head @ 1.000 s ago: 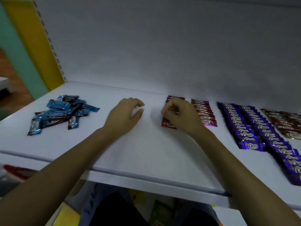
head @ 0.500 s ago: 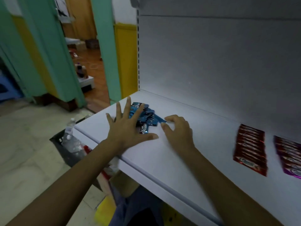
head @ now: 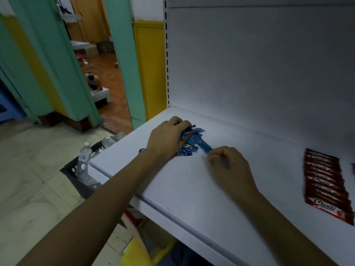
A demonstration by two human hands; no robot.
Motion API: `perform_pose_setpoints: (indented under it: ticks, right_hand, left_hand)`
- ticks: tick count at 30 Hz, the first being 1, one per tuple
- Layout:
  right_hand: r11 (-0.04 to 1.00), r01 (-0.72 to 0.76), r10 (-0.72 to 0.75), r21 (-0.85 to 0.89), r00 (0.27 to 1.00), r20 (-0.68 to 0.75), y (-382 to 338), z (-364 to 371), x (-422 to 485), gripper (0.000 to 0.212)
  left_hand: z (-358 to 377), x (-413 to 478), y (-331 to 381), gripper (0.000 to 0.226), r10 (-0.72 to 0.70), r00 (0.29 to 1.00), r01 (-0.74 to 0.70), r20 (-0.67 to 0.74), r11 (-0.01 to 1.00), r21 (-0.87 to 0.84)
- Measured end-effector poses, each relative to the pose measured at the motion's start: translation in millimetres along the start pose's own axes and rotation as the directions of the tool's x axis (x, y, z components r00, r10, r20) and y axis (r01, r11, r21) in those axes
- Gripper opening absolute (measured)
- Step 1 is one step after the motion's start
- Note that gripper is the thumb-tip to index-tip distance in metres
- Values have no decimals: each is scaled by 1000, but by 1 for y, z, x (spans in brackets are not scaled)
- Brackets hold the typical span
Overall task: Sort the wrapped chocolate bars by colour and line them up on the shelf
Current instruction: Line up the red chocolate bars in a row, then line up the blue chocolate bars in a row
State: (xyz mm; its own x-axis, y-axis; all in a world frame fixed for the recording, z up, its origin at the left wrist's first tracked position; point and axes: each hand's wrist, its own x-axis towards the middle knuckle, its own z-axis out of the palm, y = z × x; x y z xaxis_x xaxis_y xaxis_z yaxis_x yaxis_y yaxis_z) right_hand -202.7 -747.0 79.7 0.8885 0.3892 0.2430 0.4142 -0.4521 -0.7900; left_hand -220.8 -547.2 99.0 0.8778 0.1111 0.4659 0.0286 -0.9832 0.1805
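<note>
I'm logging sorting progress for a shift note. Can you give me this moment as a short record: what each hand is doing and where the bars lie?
left hand: fingers curled over the blue pile, near the left end of the shelf
right hand: pinches the near end of a single blue bar at the pile's edge
blue pile: loose heap, not yet lined up
red bars: one overlapping row at the shelf's right, no hand on it
off shelf: water bottles in a black crate on the floor, left
</note>
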Motion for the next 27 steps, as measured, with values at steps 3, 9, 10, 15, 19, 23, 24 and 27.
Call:
perform_pose_setpoints:
  ticks: [3, 9, 10, 15, 19, 23, 24, 27]
  right_hand:
    - [1000, 12, -12, 24, 1000, -4, -2, -1, -1, 6]
    - [998, 8, -7, 68, 1000, -15, -2, -1, -1, 11]
    - [996, 10, -8, 90, 1000, -22, -2, -1, -2, 13]
    - [970, 49, -36, 238, 998, -59, -19, -10, 5, 15]
    - [909, -88, 67, 407, 996, 66, -46, -22, 21, 19]
    - [823, -209, 190, 529, 978, 90, -56, -45, 35, 21]
    - [841, -207, 202, 501, 977, 65, -53, -54, 37, 16]
    - [900, -214, 224, 380, 974, 18, -35, -81, 40, 8]
  left_hand:
    - [-3, 7, -1, 43, 40, 998, -42, -51, 998, -36]
    - [-3, 16, 0, 30, 25, 973, -68, -229, 981, -183]
    - [-4, 17, 0, 27, -22, 965, -42, -260, 970, -240]
    - [-23, 26, 21, 9, -395, 883, 68, -253, 641, -764]
    - [-26, 39, 53, 13, -527, 848, 105, -51, 263, -959]
    - [-12, 45, 91, 8, -474, 862, 212, 183, 8, -977]
    - [-9, 46, 100, 7, -453, 863, 232, 224, -39, -972]
    - [7, 49, 123, 9, -396, 881, 250, 259, -76, -965]
